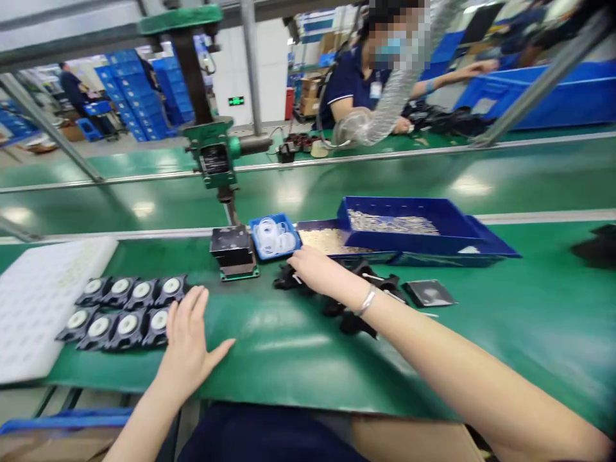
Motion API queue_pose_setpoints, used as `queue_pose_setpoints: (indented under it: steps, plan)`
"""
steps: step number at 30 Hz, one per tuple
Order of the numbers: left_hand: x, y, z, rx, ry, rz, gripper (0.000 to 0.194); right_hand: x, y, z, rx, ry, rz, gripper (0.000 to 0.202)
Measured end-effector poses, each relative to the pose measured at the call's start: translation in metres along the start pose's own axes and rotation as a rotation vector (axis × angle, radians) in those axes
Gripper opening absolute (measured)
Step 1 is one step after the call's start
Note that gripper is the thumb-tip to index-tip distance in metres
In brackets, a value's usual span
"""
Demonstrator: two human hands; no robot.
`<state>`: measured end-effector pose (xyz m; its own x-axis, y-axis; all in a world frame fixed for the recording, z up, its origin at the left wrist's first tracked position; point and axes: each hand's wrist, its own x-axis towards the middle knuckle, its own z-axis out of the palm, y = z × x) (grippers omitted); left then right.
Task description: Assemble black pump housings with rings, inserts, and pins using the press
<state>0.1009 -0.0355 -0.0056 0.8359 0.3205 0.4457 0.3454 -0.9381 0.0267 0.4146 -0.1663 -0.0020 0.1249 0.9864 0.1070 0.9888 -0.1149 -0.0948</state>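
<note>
My left hand (187,343) is open, thumb and fingers spread, at the right end of two rows of black plastic parts with round white centres (128,323). Its fingertips partly cover the nearest part. My right hand (312,268) reaches across the bench, fingers bent and pressed together, over a loose group of black plastic parts (359,321). What its fingers hold, if anything, is hidden. Just beyond them a small blue tray (256,247) contains clear and white plastic rings (274,236). Thin white sticks lie among the black parts.
A green hand press (212,154) with a black block (231,247) stands at the back. Dark blue bins (404,240) hold small pale pieces. A white foam tray (29,308) lies at left, a flat black square (429,293) at right. Across the bench, a co-worker (351,83) sits.
</note>
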Motion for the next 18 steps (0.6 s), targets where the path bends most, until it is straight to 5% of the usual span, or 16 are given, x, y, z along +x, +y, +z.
queue_pose_setpoints:
  steps: [5,8,10,14,18]
  plan:
    - [-0.039,-0.073,-0.031,0.11,-0.265,-0.037,0.089,0.002,-0.012,-0.01,0.091,0.04,-0.004,0.006]
    - [-0.047,-0.093,-0.028,0.099,-0.255,-0.003,0.072,-0.008,-0.032,-0.024,0.598,0.193,0.141,0.01]
    - [-0.048,-0.098,-0.023,0.064,-0.2,0.02,0.064,-0.019,-0.049,-0.028,1.156,0.214,0.305,0.015]
    - [-0.048,-0.089,-0.009,-0.089,-0.137,0.042,0.067,-0.041,-0.087,-0.012,2.221,0.048,0.448,0.019]
    - [-0.036,-0.054,0.007,-0.326,-0.207,0.026,0.07,-0.052,-0.11,0.013,2.645,0.101,0.59,0.02]
